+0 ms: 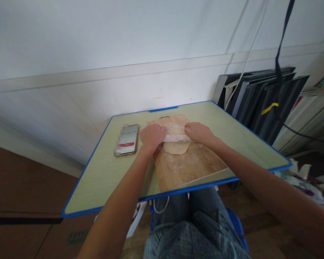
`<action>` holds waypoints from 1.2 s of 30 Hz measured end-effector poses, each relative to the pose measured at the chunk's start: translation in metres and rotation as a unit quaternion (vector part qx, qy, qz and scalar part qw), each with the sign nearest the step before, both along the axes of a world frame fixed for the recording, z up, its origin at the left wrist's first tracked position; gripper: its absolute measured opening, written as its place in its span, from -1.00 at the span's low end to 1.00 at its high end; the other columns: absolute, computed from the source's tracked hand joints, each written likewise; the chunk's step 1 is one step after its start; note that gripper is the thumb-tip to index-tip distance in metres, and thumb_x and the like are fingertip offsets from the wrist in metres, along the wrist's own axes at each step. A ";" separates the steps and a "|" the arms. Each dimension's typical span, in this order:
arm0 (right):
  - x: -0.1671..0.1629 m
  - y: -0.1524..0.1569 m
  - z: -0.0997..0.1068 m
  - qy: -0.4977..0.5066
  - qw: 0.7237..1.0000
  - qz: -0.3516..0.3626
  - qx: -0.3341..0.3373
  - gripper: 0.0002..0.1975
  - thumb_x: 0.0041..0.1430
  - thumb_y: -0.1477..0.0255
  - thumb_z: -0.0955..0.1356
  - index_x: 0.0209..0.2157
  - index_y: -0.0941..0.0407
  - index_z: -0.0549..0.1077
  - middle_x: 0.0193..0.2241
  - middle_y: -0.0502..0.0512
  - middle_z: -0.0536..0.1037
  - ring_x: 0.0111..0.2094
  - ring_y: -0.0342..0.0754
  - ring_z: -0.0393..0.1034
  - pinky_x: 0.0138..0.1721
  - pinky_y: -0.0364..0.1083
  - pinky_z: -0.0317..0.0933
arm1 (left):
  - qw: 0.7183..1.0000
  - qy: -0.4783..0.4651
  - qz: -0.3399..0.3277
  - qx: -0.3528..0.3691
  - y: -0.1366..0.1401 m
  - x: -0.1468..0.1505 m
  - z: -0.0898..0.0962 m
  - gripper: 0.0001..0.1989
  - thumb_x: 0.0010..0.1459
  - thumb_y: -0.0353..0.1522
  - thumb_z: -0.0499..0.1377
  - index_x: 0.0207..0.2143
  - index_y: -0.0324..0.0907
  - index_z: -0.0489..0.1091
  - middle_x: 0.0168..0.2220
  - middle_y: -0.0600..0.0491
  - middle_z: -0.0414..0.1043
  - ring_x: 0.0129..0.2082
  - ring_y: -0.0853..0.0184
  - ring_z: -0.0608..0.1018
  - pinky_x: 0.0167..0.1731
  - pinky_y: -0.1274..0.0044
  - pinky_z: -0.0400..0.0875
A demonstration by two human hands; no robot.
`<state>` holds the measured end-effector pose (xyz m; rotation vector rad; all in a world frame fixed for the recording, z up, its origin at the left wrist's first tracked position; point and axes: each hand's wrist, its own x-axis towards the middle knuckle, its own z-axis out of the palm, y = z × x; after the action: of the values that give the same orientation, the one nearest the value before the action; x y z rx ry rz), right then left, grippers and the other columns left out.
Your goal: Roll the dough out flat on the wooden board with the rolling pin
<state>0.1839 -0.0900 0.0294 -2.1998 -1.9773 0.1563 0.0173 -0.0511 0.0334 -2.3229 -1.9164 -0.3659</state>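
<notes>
A flour-dusted rolling pin [175, 133] lies crosswise over a flat sheet of dough [176, 148]. The dough rests on a wooden board [189, 165], and its rounded near edge shows below the pin. At the pin's left end my left hand [153, 135] is closed around it. My right hand [199, 132] grips the other end, fingers curled over. Both palms cover the pin's ends, and part of the dough is hidden beneath pin and hands.
The board sits on a pale green table with a blue rim [97, 142]. Left of my left hand lies a phone [129, 138], its screen lit. Dark flat panels [261, 104] lean on the wall at right; a black cable [279, 46] hangs before them.
</notes>
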 end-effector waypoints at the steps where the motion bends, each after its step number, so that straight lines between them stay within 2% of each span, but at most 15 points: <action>1: 0.000 0.000 0.000 0.000 1.000 0.001 0.000 -0.59 0.10 0.40 0.09 -0.15 0.12 0.45 -0.09 0.21 0.46 -0.12 0.09 0.35 -0.21 -0.02 0.21 | 1.000 0.002 -0.001 -0.001 0.000 0.000 0.000 -0.53 0.12 -0.28 -0.19 -0.25 -0.26 0.47 -0.24 -0.17 0.48 -0.22 0.14 0.50 -0.31 0.39 0.36; 19: -0.001 -0.002 0.002 0.010 1.000 0.000 0.002 -0.59 0.10 0.39 0.09 -0.13 0.13 0.44 -0.09 0.23 0.46 -0.11 0.11 0.35 -0.20 0.00 0.22 | 1.000 0.008 0.010 0.001 0.000 0.001 0.000 -0.54 0.12 -0.29 -0.20 -0.20 -0.25 0.43 -0.20 -0.17 0.46 -0.20 0.13 0.49 -0.30 0.38 0.36; 36: 0.000 -0.003 0.001 0.002 1.000 0.001 0.012 -0.60 0.09 0.41 0.10 -0.16 0.16 0.44 -0.14 0.26 0.48 -0.15 0.12 0.36 -0.24 -0.02 0.22 | 1.000 0.006 0.008 0.024 -0.002 -0.001 0.000 -0.54 0.12 -0.28 -0.20 -0.22 -0.24 0.45 -0.23 -0.16 0.48 -0.24 0.13 0.51 -0.35 0.41 0.35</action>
<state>0.1835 -0.0931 0.0305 -2.1822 -1.9691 0.1356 0.0163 -0.0536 0.0332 -2.2729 -1.8977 -0.3918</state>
